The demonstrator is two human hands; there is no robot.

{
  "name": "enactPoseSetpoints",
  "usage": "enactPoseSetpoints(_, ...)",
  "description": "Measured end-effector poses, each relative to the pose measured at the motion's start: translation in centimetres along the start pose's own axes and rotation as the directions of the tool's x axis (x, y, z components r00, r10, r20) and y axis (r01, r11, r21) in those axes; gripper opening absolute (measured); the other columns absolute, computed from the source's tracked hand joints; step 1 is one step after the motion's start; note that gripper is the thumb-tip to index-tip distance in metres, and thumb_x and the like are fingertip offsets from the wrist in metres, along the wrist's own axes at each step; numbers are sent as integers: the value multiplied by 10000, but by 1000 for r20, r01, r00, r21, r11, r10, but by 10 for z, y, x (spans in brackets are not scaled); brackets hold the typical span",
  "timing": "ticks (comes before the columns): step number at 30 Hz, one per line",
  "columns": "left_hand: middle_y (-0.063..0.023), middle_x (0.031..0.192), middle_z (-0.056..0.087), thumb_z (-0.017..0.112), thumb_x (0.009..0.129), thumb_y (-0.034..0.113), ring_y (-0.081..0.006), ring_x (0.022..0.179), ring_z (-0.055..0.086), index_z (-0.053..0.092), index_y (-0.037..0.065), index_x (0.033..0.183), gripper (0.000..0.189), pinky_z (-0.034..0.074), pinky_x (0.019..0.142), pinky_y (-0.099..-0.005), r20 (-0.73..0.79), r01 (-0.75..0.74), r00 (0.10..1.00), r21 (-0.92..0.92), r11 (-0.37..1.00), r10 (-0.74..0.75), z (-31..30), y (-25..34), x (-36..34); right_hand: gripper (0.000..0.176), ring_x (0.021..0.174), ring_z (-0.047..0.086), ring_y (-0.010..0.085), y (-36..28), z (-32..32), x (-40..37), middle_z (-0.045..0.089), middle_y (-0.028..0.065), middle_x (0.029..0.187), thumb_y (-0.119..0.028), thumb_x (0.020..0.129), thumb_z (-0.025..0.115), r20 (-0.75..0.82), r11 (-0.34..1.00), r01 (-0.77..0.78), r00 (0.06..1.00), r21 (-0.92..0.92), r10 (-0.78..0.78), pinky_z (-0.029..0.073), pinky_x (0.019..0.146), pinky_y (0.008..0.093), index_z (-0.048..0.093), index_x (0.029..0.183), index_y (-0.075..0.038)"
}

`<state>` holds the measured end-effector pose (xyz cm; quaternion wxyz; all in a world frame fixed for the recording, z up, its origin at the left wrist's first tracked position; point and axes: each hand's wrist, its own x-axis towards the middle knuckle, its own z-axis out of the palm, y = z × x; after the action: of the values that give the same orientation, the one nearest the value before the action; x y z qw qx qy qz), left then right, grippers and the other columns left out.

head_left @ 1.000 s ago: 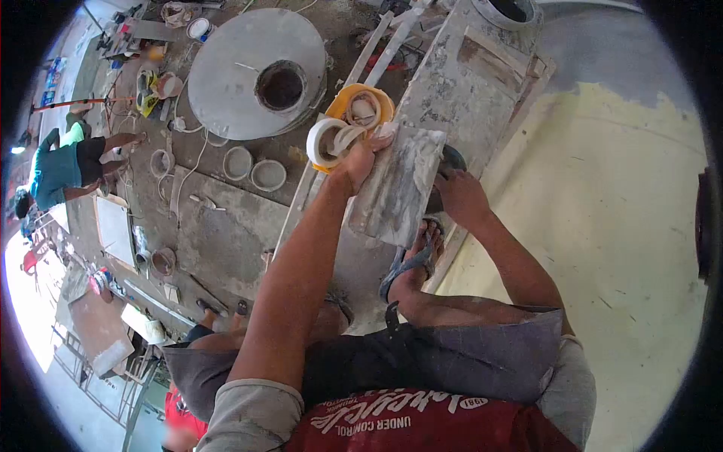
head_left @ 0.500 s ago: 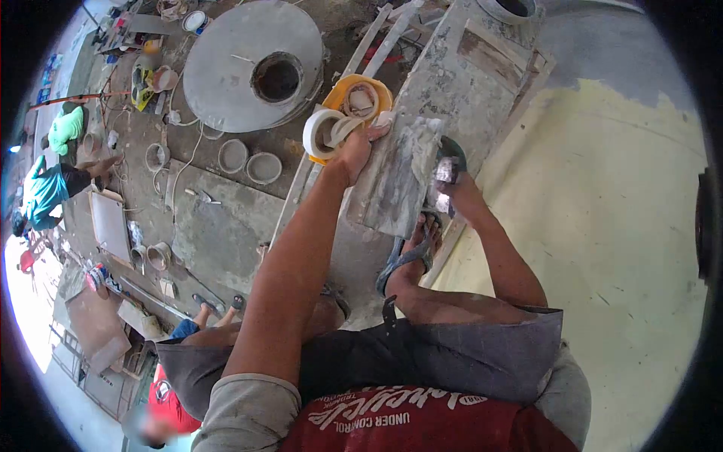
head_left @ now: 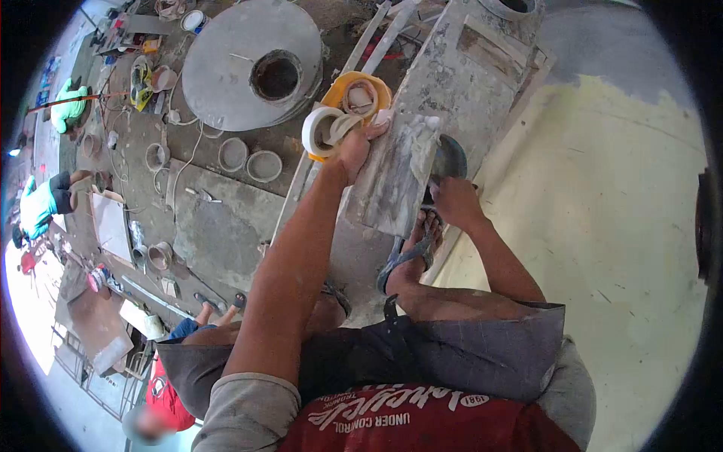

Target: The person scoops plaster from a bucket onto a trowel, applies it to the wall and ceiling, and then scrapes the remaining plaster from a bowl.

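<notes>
My left hand [head_left: 354,154] grips the left edge of a flat board [head_left: 388,184], which is coated with wet whitish-grey plaster. Under that wrist are a roll of white tape [head_left: 312,134] and a yellow container [head_left: 384,92] with another tape roll [head_left: 360,96] in it. Just right of the board, my right hand [head_left: 457,200] is closed on a trowel, whose blade is mostly hidden now. A dark round bowl [head_left: 452,157] shows beyond its knuckles, partly covered by the board.
I stand on a plaster-stained plank platform [head_left: 459,90], beside a pale yellow surface [head_left: 602,211]. On the floor below are a large grey disc [head_left: 218,60], several round tubs [head_left: 263,166] and a small trowel [head_left: 205,196]. Other people [head_left: 45,207] are on the left.
My right hand has turned and shifted slightly left and down by the board; the shiny metal blade is hidden and more of the bowl shows. My left hand and board stay nearly in place.
</notes>
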<state>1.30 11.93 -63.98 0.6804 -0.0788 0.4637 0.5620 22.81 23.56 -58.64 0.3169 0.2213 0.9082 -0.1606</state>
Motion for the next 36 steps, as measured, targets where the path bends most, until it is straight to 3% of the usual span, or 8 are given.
enactPoseSetpoints(6, -126, 1001, 657, 439, 945, 288, -212, 870, 652, 542, 10, 1166, 369, 506, 825, -345, 52, 68, 996, -22, 997, -66, 4, -2, 8, 303, 830, 618, 412, 30, 40, 13, 604, 291, 816, -218, 783, 613, -211, 885, -70, 960, 461, 186, 487, 753, 454, 602, 819, 83)
enactPoseSetpoints(9, -129, 984, 660, 459, 937, 302, -214, 852, 653, 549, 11, 1153, 373, 507, 819, -347, 16, 23, 1000, 48, 999, -24, 2, -2, 5, 318, 870, 615, 342, 30, 52, 12, 615, 211, 906, -177, 781, 631, -1, 521, -139, 966, 842, 260, 485, 779, 431, 575, 977, 68)
enactPoseSetpoints(12, -131, 979, 659, 472, 933, 327, -221, 839, 653, 556, 10, 1145, 391, 506, 815, -343, -9, -1, 1000, 26, 1000, 2, -6, -3, 4, 484, 963, 580, 242, -5, 14, -7, 581, 57, 1087, -63, 742, 646, 96, -328, -15, 968, 944, 232, 466, 826, 385, 476, 1195, -47)
enactPoseSetpoints(21, -105, 1001, 654, 399, 954, 356, -243, 838, 650, 560, 39, 1176, 419, 538, 786, -383, -49, -104, 995, -471, 876, 92, 16, 34, -24, 339, 935, 575, 209, 20, -23, -44, 589, 48, 986, -60, 784, 625, 86, -577, 87, 960, 812, 266, 459, 870, 382, 534, 1109, -30)
enactPoseSetpoints(25, -133, 1088, 626, 364, 976, 334, -279, 956, 627, 512, 30, 1224, 419, 498, 887, -420, 47, -148, 978, -524, 839, 202, 32, 45, -53, 316, 943, 579, 219, 22, -87, -89, 590, 56, 990, -36, 793, 593, 50, -533, 194, 911, 823, 409, 458, 868, 386, 532, 1104, -26)
enactPoseSetpoints(28, -99, 965, 655, 380, 974, 385, -225, 801, 652, 567, 61, 1145, 411, 551, 727, -385, -195, -128, 980, -526, 841, 28, 104, 69, -138, 248, 897, 583, 188, 13, -155, -143, 615, 72, 941, -155, 826, 623, -128, -290, 304, 858, 908, 498, 473, 796, 353, 589, 1032, -21)
enactPoseSetpoints(30, -106, 986, 653, 380, 977, 386, -227, 826, 653, 557, 53, 1157, 418, 548, 737, -389, -138, -39, 990, -531, 847, -41, 145, 86, -203, 255, 894, 583, 175, 2, -212, -190, 634, 101, 952, -170, 873, 570, -314, 195, 247, 785, 949, 535, 463, 801, 328, 596, 1044, 17)
enactPoseSetpoints(36, -125, 1028, 650, 401, 970, 389, -246, 861, 654, 541, 35, 1179, 435, 534, 796, -380, 89, 274, 961, -432, 859, -261, 284, 155, -419, 327, 994, 595, 242, -90, -441, -373, 618, 144, 1059, -111, 842, 578, -630, 578, 409, 735, 707, 250, 456, 874, 357, 578, 1149, 1)
